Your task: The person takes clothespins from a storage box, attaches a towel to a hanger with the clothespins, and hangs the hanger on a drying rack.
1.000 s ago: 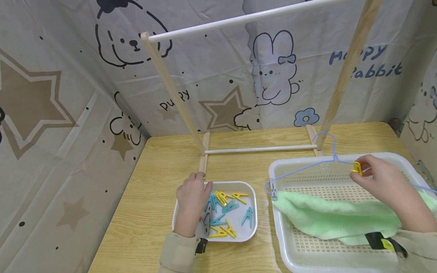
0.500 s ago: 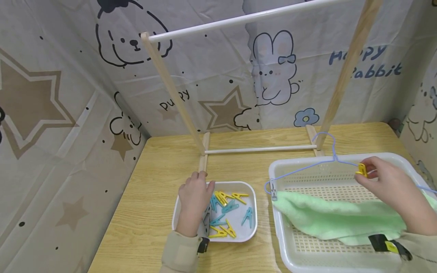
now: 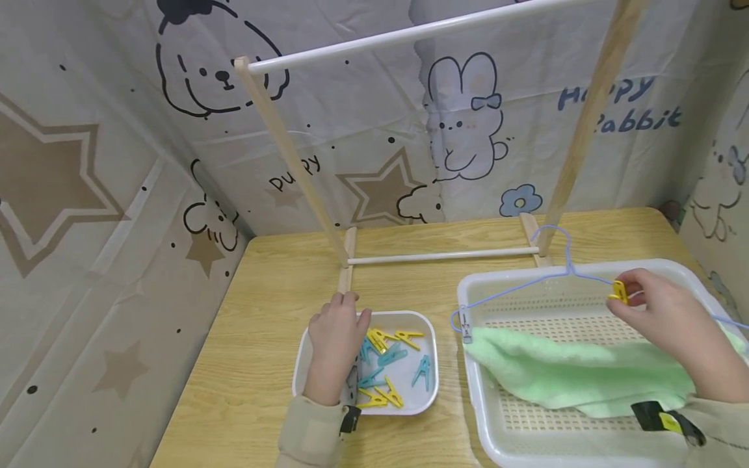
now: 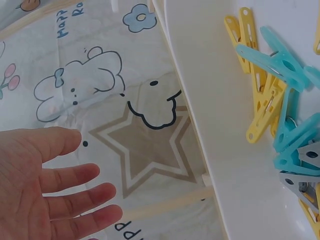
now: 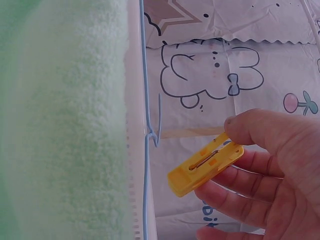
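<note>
Right hand: we pinch the clip between thumb and fingers.
Clip: in our right hand, long axis slanting, nose away from our palm.
Left hand: our fingers loosely spread beside the tray.

"What colour's that peg in the right hand?"

"Bright yellow. The hanger beside that hand is light blue."

"And the cloth on that hand's left?"

"Mint green, over a cream basket."

"What about near the left hand?"

"A white tray with yellow, teal and grey clips; yellowish wood grain on the counter around; beyond both hands, an off-white sheet with brown stars, a blue flower and black-outlined animals."
</note>
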`<state>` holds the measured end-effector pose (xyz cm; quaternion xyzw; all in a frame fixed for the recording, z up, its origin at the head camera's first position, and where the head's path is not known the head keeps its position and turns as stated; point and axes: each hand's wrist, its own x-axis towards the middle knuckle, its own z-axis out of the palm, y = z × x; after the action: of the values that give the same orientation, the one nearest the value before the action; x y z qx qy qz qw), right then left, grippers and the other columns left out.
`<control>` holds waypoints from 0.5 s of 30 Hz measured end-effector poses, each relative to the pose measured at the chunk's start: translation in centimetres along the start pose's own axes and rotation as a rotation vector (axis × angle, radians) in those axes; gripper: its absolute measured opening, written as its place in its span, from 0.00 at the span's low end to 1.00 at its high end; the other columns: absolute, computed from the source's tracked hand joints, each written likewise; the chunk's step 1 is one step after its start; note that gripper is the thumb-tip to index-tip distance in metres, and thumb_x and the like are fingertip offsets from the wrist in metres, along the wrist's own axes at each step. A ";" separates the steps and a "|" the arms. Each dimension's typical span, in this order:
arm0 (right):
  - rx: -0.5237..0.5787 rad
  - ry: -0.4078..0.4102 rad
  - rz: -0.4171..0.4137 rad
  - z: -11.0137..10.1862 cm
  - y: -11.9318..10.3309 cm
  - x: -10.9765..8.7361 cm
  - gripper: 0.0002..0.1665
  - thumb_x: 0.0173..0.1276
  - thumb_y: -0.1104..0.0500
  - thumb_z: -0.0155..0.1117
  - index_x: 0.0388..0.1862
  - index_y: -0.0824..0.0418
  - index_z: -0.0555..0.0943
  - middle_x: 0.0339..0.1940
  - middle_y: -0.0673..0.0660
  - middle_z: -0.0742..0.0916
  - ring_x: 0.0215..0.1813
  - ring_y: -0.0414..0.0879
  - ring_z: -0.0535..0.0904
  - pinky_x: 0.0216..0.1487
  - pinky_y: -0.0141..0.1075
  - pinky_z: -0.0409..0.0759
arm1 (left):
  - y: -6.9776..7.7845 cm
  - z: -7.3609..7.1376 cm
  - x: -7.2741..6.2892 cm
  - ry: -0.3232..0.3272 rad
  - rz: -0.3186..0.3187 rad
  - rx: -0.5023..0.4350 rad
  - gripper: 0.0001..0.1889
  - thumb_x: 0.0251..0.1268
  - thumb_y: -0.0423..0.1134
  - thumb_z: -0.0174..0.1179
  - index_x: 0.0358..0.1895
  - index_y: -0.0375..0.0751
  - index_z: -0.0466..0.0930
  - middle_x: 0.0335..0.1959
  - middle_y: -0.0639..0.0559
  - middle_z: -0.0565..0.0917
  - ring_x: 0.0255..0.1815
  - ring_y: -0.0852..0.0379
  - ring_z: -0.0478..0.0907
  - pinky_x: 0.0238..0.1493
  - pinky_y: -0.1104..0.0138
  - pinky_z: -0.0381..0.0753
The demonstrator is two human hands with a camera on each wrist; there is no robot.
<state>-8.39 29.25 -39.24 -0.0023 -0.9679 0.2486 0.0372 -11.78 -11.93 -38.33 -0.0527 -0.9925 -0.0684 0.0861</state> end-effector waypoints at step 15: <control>-0.043 0.050 0.006 2.7 6.5 0.9 0.28 0.56 0.52 0.64 0.47 0.70 0.70 0.37 0.68 0.80 0.35 0.60 0.77 0.27 0.50 0.74 | 0.9 -0.1 0.2 -0.015 0.040 0.003 0.17 0.57 0.47 0.59 0.45 0.40 0.78 0.39 0.46 0.79 0.34 0.49 0.78 0.29 0.59 0.75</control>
<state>-9.52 33.69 -44.64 -0.0124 -0.9717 0.2279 0.0605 -11.81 -11.02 -38.09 -0.0727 -0.9920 -0.0648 0.0803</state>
